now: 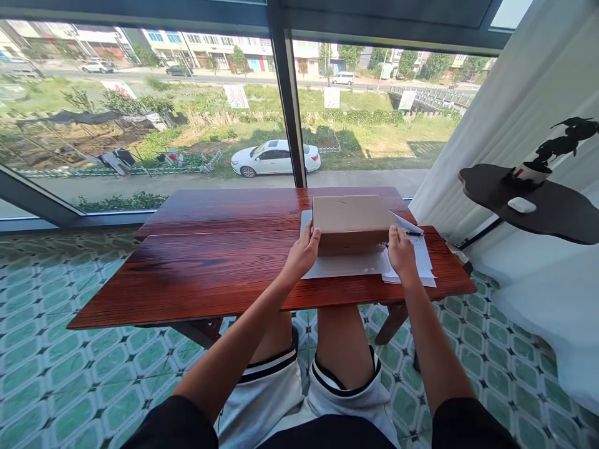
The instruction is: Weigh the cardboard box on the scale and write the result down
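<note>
Head view: the cardboard box sits at the desk's right end on white papers. The left hand and right hand each grip a near corner; even pressure should keep it square, papers undisturbed.

Looks like I'm in somebody's home, an upstairs room: wooden table against a huge window, patterned tile floor under the table, curtain right of it, potted plant nearby.
</note>
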Available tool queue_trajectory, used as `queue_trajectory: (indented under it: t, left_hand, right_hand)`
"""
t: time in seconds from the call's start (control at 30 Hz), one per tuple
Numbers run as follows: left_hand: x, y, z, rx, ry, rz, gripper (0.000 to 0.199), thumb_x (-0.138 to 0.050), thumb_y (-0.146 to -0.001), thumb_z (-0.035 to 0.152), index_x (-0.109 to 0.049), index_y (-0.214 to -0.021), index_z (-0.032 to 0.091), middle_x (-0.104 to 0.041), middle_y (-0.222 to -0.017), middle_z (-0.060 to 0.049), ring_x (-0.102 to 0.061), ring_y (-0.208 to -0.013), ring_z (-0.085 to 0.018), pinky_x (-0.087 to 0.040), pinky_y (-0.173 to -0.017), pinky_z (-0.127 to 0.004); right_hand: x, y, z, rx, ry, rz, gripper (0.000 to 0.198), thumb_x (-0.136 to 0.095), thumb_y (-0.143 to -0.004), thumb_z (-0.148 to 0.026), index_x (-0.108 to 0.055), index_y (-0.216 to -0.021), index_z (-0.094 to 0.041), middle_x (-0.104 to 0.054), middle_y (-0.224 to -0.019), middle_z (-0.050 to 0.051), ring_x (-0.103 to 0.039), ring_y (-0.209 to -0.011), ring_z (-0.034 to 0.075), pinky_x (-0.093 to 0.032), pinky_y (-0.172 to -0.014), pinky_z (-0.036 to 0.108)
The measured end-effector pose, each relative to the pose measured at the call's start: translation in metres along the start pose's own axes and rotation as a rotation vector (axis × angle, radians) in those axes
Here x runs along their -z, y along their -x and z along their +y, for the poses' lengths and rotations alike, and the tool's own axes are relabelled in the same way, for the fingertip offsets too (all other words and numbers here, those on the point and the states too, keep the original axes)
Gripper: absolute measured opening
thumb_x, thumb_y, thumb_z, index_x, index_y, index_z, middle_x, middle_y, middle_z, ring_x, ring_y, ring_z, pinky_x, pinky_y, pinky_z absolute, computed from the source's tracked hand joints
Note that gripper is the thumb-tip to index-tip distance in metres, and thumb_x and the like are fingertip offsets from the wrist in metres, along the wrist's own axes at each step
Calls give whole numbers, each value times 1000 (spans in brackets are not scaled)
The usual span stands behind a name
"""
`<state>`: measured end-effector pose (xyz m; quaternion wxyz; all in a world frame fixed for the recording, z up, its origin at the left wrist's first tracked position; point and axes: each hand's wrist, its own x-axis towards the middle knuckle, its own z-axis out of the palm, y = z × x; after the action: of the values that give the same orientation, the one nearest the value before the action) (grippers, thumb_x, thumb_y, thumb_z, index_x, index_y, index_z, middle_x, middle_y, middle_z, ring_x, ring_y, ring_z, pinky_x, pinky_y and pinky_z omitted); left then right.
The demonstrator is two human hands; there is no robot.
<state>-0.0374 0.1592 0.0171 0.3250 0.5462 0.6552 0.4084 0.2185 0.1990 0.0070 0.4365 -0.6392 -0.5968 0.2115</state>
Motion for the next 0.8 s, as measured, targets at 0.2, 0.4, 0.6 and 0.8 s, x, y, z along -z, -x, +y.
queue_trajectory:
  t: [0.2,0.4,0.6,0.8]
  left_hand:
    - [0,3,8,8,-96,27,63,-30,-98,56,-38,-155,30,-51,-155,-5,-53,-139,-29,-43,-114,-46]
    - [1,6,16,19,-120,10,65,-27,-98,50,-35,-157,26,-48,-157,-5,-50,-142,-32,-37,-117,-50]
    - [2,10,25,43,-155,-10,66,-23,-98,49,-29,-159,28,-44,-160,-4,-54,-137,-34,-38,-113,-51]
    - [11,12,29,28,-121,12,69,-22,-97,53,-25,-161,26,-54,-153,-8,-60,-127,-32,-41,-109,-48]
  right_hand:
    - [1,1,-3,13,13,15,67,-26,-93,-66,-68,-104,-15,-70,-104,18,-60,-95,32,-40,-84,41]
    - [1,0,-6,-7,-55,17,64,-30,-90,-65,-68,-102,-15,-70,-106,16,-59,-96,29,-39,-87,39]
    - [1,0,-12,-15,-63,46,65,-29,-90,-64,-68,-103,-14,-69,-108,17,-58,-97,29,-39,-88,40]
    - [5,4,-24,-27,-76,65,60,-31,-91,-63,-66,-101,-15,-68,-109,17,-58,-99,29,-39,-87,39]
